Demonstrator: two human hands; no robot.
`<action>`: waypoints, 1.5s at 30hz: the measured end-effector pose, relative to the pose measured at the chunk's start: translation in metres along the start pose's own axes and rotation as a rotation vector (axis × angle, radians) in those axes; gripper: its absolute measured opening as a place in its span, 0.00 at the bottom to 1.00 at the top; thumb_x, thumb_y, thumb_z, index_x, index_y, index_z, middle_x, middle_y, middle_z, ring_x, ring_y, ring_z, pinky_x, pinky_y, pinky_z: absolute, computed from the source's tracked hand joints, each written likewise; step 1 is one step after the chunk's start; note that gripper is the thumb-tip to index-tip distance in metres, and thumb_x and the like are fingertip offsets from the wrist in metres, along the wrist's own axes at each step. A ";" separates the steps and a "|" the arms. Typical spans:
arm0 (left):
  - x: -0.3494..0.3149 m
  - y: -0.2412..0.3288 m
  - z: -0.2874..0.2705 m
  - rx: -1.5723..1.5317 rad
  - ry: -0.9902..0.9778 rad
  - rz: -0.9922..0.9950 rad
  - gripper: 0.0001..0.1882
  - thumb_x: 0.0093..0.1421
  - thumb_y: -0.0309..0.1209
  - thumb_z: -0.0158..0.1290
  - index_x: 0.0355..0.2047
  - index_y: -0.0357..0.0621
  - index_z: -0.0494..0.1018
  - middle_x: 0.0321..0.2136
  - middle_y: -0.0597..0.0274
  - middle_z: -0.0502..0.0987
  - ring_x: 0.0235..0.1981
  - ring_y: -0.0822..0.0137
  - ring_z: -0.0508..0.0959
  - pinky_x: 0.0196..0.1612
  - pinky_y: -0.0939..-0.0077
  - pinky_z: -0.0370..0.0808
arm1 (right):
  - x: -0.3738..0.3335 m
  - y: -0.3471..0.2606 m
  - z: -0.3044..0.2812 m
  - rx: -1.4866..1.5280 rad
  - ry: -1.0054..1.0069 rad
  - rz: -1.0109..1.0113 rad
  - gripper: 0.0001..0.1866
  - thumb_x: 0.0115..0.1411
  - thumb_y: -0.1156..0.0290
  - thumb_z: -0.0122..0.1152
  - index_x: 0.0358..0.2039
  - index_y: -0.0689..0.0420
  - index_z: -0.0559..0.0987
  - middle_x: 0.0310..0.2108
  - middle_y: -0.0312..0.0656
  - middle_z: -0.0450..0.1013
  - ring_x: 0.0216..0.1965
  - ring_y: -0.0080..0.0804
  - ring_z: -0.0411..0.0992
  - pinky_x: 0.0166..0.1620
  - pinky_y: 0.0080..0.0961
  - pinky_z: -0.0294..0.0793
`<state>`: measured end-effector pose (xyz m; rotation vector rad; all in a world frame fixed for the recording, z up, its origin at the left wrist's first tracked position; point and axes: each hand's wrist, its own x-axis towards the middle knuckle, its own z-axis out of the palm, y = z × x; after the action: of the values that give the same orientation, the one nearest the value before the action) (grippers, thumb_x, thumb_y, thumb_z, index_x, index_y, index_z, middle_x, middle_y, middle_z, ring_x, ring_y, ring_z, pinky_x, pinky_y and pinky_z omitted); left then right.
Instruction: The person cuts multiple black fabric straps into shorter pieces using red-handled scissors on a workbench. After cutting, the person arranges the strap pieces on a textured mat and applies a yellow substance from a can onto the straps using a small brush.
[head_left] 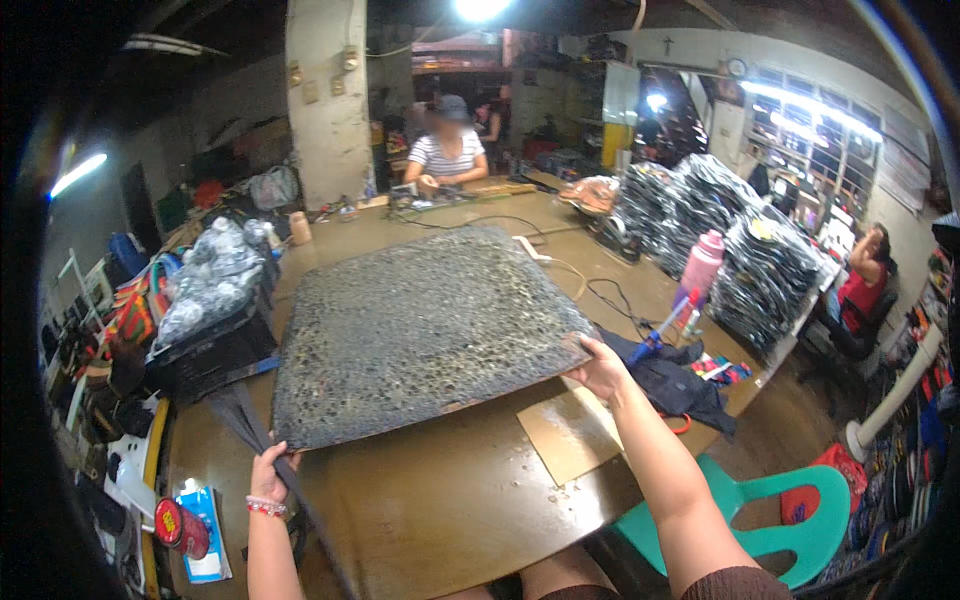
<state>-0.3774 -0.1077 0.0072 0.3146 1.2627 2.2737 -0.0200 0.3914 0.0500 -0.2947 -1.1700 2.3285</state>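
Note:
A large, roughly square dark board (430, 330) with a worn, pitted, speckled surface is held up over the brown table (420, 510), tilted with its near edge toward me. My left hand (270, 474) grips its near left corner. A black strap (290, 478) passes along that hand and hangs down toward the table's front; I cannot tell whether the fingers hold it too. At the board's right corner, my right hand (600, 368) pinches the edge, thumb on top. Beneath the right forearm lies a flat tan sheet (567, 437) with small crumbs beside it.
A black crate (215, 350) of plastic-wrapped goods stands left. Bundles in clear plastic (690, 215), a pink bottle (703, 262) and dark cloth (680, 385) lie right. A red jar (180, 528) is near left, a green chair (755, 520) near right. A person (447, 150) sits opposite.

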 end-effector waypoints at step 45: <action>-0.256 0.045 0.167 1.780 -0.364 0.930 0.36 0.43 0.15 0.53 0.55 0.55 0.73 0.25 0.57 0.72 0.28 0.56 0.74 0.33 0.62 0.72 | -0.310 0.021 0.070 -1.270 0.522 -0.397 0.08 0.58 0.74 0.63 0.36 0.62 0.77 0.26 0.34 0.71 0.27 0.18 0.67 0.33 0.18 0.68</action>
<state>-0.1047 -0.1456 0.1468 2.0384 2.8448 0.6358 0.2062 0.1677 0.0652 -0.9104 -1.9925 0.8242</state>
